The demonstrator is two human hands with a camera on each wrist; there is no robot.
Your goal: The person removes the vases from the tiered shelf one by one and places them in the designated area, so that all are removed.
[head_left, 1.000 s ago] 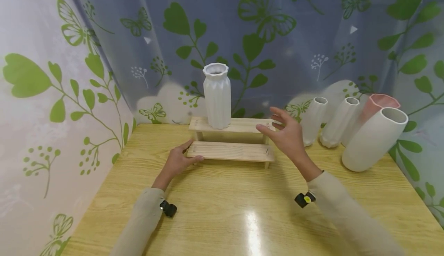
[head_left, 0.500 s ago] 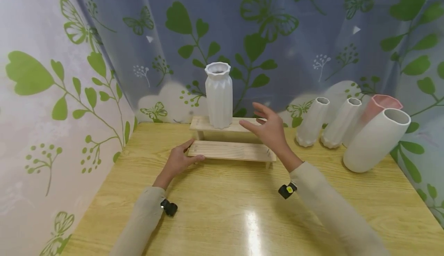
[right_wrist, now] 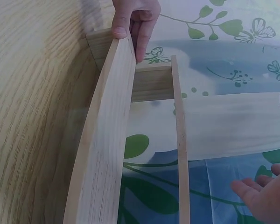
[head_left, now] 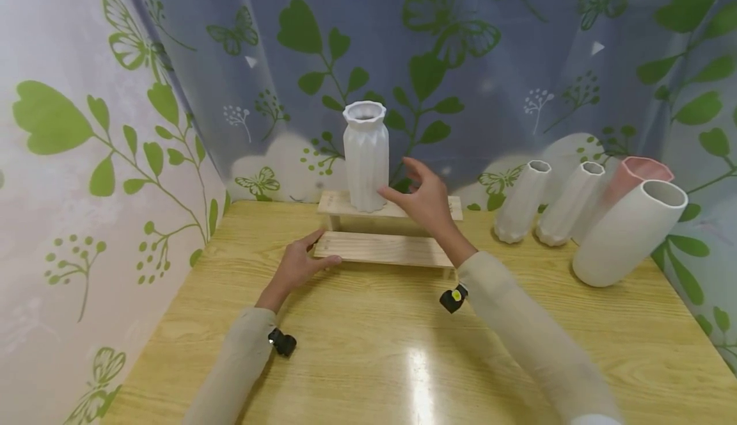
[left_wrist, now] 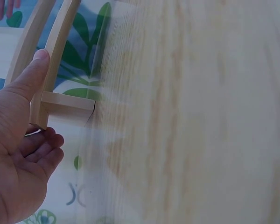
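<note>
A white fluted vase (head_left: pixel 366 156) with a scalloped rim stands upright on the upper step of a two-tier wooden stand (head_left: pixel 382 249), left of its middle. My left hand (head_left: pixel 296 265) grips the left end of the lower step. In the left wrist view its thumb (left_wrist: pixel 35 70) lies along the plank's edge, with the other fingers curled at the end. My right hand (head_left: pixel 426 201) is beside the vase's lower right side, thumb and fingers spread. The right wrist view shows that hand (right_wrist: pixel 270 196) partly, at the frame edge, with a gap to the vase (right_wrist: pixel 238 126).
Toward the right of the wood-grain table (head_left: pixel 357 361) stand a slim white vase (head_left: pixel 521 204), another slim white vase (head_left: pixel 570 206), a pink vase (head_left: pixel 641 168) and a larger smooth white vase (head_left: pixel 624 239). A leaf-patterned curtain (head_left: pixel 489 92) hangs close behind the stand.
My right hand has moved left over the stand, from its right end to close beside the vase. The left hand keeps its grip, and the stand and vase stay in place.
</note>
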